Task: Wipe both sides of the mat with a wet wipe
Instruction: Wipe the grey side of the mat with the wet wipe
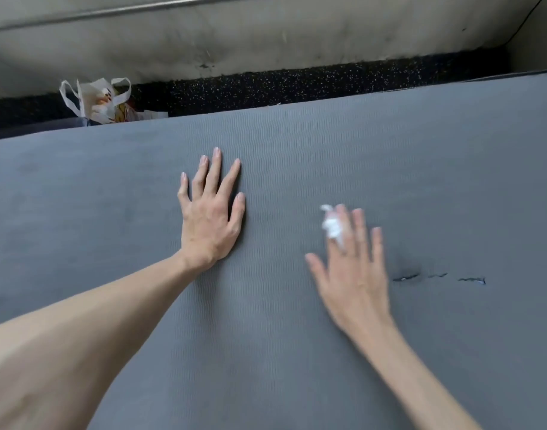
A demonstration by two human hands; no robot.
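Observation:
A grey ribbed mat (297,352) lies flat and fills most of the view. My left hand (208,212) rests flat on it near the middle, fingers spread, holding nothing. My right hand (352,271) presses on the mat to the right, blurred, with a crumpled white wet wipe (332,226) bunched under and between its fingers. Only part of the wipe shows beside the index finger.
Small tears (407,277) mark the mat right of my right hand. Beyond the mat's far edge runs dark speckled floor (297,85) and a stained pale wall (266,35). A white plastic bag (95,100) with items sits at the far left.

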